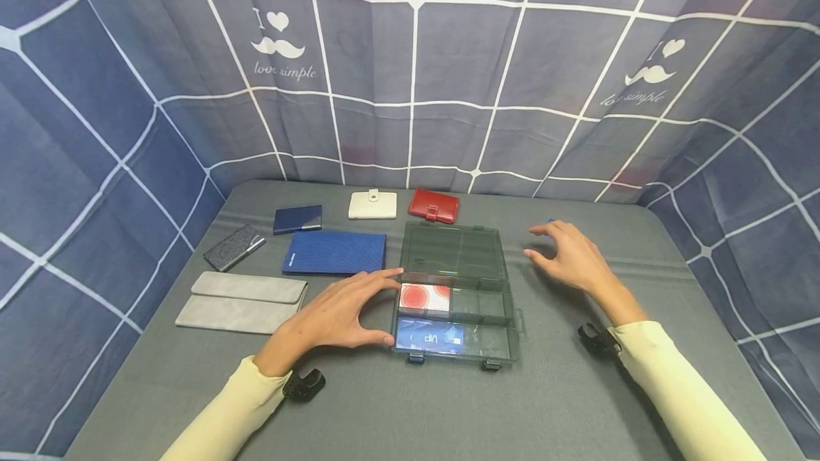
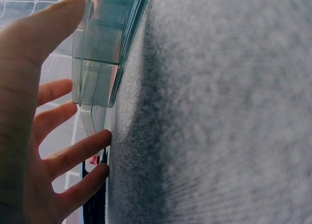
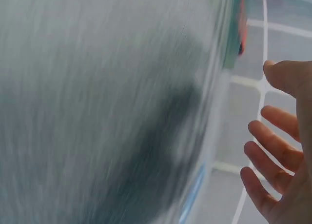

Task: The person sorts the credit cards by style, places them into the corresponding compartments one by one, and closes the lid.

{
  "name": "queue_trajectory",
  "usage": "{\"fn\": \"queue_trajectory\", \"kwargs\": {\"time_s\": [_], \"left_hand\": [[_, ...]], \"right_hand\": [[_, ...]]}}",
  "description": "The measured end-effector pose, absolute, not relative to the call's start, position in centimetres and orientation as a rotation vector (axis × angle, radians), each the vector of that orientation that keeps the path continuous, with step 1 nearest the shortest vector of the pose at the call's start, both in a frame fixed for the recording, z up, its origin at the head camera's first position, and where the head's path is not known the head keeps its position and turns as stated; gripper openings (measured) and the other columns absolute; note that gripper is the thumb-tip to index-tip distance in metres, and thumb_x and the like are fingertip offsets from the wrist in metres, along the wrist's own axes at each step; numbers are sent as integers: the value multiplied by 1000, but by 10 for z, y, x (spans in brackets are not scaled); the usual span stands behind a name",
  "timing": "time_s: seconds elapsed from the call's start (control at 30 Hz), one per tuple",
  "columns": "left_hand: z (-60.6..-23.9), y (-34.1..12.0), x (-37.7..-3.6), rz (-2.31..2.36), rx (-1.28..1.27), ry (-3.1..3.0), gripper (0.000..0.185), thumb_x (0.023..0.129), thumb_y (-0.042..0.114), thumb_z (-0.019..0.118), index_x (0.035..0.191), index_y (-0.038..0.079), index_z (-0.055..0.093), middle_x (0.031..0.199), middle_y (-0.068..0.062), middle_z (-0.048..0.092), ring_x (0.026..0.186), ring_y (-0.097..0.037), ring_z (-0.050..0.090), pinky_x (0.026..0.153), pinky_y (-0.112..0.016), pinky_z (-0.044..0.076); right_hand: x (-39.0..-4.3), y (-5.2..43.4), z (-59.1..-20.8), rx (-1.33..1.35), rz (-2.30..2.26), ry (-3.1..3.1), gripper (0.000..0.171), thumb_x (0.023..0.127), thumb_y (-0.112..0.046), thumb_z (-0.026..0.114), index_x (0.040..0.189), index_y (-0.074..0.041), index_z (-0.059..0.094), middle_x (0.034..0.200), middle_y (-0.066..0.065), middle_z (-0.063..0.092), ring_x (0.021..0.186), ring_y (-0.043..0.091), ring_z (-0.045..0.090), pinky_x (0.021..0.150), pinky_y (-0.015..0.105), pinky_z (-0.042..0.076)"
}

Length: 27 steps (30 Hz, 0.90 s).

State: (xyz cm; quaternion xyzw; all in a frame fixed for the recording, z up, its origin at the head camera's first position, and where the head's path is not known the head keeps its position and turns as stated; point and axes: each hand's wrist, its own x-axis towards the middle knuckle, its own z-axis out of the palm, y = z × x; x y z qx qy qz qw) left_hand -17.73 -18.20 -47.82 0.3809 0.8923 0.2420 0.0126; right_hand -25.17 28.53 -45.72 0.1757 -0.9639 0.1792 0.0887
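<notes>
A translucent dark green plastic case [image 1: 474, 247] lies with its lid folded back on the grey table. In its compartments sit a card with red circles [image 1: 424, 299] and a blue VIP card [image 1: 429, 335]. My left hand [image 1: 342, 310] rests at the case's left side, thumb by the front corner, other fingers spread and relaxed. To the right of the case my right hand [image 1: 570, 256] hovers with loosely bent fingers, nothing between them. Just behind it a blue flat thing [image 3: 194, 192] shows in the right wrist view, mostly hidden by the hand in the head view.
Left of the case lie a blue notebook-like cover [image 1: 334, 252], a grey flap wallet [image 1: 240, 302], a dark grey card holder [image 1: 233, 247] and a navy one [image 1: 297, 220]. A white card wallet [image 1: 373, 205] and a red one [image 1: 433, 205] lie at the back, before a checked curtain [image 1: 359, 126].
</notes>
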Motion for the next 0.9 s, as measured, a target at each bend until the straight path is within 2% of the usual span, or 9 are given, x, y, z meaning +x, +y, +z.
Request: {"fn": "queue_trajectory", "kwargs": {"time_s": [0.23, 0.4, 0.7, 0.9], "left_hand": [[-478, -183, -176, 757, 1199, 2785, 84, 84, 70, 81, 149, 20, 61, 172, 9, 40, 155, -17, 43, 128, -51, 34], [-479, -181, -176, 768, 1218, 2792, 84, 84, 68, 83, 148, 18, 61, 171, 7, 41, 153, -21, 46, 127, -52, 36], [-480, -180, -176, 732, 1214, 2801, 85, 84, 70, 82, 150, 20, 61, 172, 11, 39, 153, -21, 46, 127, -51, 37], [-479, -182, -176, 751, 1213, 2791, 85, 85, 70, 81, 149, 18, 61, 172, 10, 39, 153, -23, 45, 127, -52, 36]], "right_hand": [[-271, 322, -466, 428, 539, -2919, 62, 93, -33, 84, 138, 4, 64, 136, 33, 63, 128, 55, 56, 105, 72, 46], [-281, 343, -472, 380, 509, -2978, 71, 93, -37, 85, 142, 7, 60, 136, 37, 60, 126, 58, 55, 101, 74, 46], [-280, 373, -481, 379, 522, -2970, 69, 92, -32, 83, 138, 14, 59, 125, 37, 67, 119, 57, 59, 99, 72, 45], [-275, 376, -477, 351, 561, -2975, 61, 93, -34, 82, 133, 9, 67, 122, 34, 69, 113, 51, 61, 91, 69, 47]]}}
